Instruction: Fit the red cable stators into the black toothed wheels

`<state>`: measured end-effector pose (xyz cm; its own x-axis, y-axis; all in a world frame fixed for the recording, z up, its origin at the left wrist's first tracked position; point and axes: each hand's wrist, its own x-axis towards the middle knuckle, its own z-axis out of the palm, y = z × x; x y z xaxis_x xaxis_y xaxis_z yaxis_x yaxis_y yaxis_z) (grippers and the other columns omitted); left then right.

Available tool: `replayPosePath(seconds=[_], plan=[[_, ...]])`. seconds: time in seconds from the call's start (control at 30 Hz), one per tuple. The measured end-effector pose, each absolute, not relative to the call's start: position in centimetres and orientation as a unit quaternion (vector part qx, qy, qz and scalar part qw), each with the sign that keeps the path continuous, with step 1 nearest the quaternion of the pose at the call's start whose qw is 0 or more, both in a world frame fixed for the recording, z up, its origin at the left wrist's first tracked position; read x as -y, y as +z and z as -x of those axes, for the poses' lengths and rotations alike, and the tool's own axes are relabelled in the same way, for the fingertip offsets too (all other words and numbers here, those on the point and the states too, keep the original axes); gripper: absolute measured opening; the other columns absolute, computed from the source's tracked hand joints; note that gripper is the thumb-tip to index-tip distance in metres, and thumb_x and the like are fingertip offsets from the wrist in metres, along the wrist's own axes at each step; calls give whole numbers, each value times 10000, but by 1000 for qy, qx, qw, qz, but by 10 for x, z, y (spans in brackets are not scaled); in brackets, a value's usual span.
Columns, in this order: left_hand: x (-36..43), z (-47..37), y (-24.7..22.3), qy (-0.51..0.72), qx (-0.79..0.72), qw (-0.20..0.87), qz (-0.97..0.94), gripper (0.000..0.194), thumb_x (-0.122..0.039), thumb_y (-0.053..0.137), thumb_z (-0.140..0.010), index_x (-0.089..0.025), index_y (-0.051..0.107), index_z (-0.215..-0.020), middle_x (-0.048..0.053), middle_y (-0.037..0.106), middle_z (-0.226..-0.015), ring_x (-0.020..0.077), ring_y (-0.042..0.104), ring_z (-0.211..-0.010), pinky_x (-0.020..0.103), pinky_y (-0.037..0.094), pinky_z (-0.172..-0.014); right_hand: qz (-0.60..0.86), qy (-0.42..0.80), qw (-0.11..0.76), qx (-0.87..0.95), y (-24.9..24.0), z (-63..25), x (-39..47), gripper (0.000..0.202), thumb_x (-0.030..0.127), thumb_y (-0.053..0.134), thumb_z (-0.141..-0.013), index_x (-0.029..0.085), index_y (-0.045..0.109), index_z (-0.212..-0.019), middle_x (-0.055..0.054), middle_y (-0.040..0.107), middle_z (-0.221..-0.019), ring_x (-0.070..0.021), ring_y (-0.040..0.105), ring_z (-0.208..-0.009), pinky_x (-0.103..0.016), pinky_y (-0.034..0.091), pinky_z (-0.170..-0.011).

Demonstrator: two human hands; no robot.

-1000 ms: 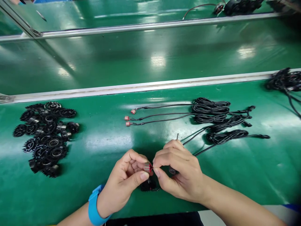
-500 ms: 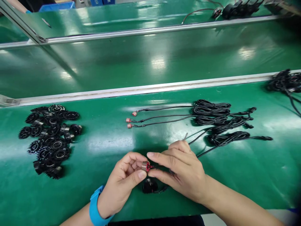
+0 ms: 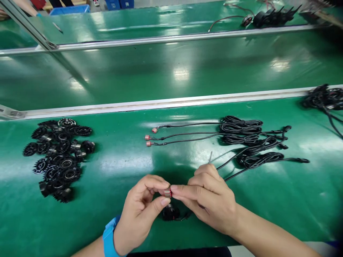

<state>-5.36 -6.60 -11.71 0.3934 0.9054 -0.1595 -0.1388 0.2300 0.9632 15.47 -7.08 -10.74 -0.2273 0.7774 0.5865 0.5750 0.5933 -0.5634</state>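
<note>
My left hand (image 3: 146, 207), with a blue band at the wrist, pinches a small motor stator (image 3: 167, 193) between thumb and forefinger. Red windings show at the stator's right end. My right hand (image 3: 207, 200) is closed, with thumb and forefinger pressed at that wound end; the wire leads there are hidden by its fingers. A black cable (image 3: 227, 164) runs from behind the right hand to the coils. A thin grey strip (image 3: 210, 157) sticks up above the right knuckles. Below the fingers, a black round part (image 3: 169, 213) with a wire lies on the green table.
To the left lies a pile of black toothed motor housings (image 3: 61, 160). Coiled black cables (image 3: 241, 128) lie to the right, three ending in red stators (image 3: 147, 137). A white rail (image 3: 160, 104) crosses behind. More black cables (image 3: 324, 98) sit at the far right.
My right thumb and forefinger have closed onto the stator's wound end, where they were apart around the leads. The view has shifted slightly.
</note>
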Motion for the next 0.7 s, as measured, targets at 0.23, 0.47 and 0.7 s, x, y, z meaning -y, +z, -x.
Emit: replayPosePath(seconds=[0.23,0.47,0.7], plan=[[69,58,-120,419,-395,426,-697,425,27,711,-840,-302,718,-1108,2,740,-1041,160,717,-955,237,571,-870,437,242,455,737,-108,-149,73,84,174,639,-958,192,717,-985,9,597,-702,-130,543,-676,-303,439,-640],[68,54,-120,400,-396,506,-654,250,-87,665,-934,-272,677,-1101,-3,698,-1061,124,685,-972,205,554,-859,470,237,444,725,-108,-142,75,94,109,632,-902,190,679,-909,32,506,-634,-122,479,-606,-291,400,-590],[69,48,-117,336,-400,774,-356,162,-346,748,-926,-243,703,-1043,-9,686,-872,100,644,-829,180,515,-778,430,66,448,781,-114,-145,74,165,47,691,-828,166,675,-941,0,655,-683,-146,496,-655,-316,394,-612]])
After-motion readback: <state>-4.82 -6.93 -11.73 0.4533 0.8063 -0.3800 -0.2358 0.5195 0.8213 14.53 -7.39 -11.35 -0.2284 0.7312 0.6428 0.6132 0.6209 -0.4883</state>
